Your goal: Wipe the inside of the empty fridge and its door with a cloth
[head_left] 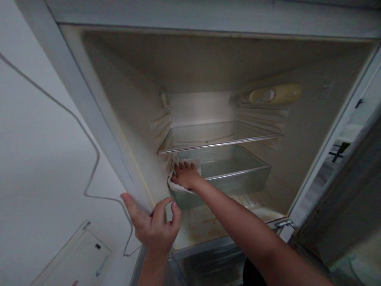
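I look into an open, mostly bare fridge (208, 67). My right hand (186, 174) reaches deep inside and presses a white cloth (175, 184) against the left end of a clear plastic drawer (238, 176), its fingers closed over the cloth. Just above it runs a glass shelf (220, 143). My left hand (156, 226) grips the fridge's left front edge (98, 131), thumb on the outer side, fingers curled round the inside.
A thermostat dial housing (272, 94) sits on the right inner wall. The stained fridge floor (205, 222) lies below the drawer. A thin cable (89, 159) runs down the white wall at left. The open door (336, 167) stands at right.
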A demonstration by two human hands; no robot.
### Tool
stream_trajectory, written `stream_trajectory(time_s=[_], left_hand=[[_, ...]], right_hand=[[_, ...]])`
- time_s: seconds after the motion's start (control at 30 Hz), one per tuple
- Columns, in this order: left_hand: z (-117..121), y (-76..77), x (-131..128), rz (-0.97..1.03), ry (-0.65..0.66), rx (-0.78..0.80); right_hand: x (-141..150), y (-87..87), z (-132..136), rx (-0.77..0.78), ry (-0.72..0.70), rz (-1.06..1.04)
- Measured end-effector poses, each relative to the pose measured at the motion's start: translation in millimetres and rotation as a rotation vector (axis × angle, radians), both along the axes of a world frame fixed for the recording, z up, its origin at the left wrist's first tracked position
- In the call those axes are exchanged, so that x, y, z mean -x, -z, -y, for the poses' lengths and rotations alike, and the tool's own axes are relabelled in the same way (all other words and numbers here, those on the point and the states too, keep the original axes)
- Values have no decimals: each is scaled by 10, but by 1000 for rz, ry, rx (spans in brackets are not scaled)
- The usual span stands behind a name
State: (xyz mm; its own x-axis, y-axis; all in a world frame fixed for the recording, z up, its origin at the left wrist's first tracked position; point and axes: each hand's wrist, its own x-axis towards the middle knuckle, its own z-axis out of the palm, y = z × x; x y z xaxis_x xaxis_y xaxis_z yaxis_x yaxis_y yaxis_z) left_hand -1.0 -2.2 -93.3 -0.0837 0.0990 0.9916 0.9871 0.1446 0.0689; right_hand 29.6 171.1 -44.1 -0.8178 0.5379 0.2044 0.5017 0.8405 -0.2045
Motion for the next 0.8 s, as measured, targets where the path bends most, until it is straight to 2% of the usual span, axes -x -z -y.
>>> stream_trajectory(time_s=[0.2, 0.43, 0.6, 0.7, 0.8], left_hand=[[3, 8, 16, -31, -5, 2], [-21, 30, 35, -54, -12, -39], [-56, 63, 68, -172, -129, 15], [-54, 83, 83, -161, -146, 58], [-27, 122, 113, -163, -101, 92]], right_hand=[[32, -9, -82, 13, -21, 1], [171, -132, -542, 109, -42, 126], [258, -105, -787, 107, -56, 99], [104, -97, -1013, 80, -47, 101], [-310, -105, -1334, 58, 51, 77]])
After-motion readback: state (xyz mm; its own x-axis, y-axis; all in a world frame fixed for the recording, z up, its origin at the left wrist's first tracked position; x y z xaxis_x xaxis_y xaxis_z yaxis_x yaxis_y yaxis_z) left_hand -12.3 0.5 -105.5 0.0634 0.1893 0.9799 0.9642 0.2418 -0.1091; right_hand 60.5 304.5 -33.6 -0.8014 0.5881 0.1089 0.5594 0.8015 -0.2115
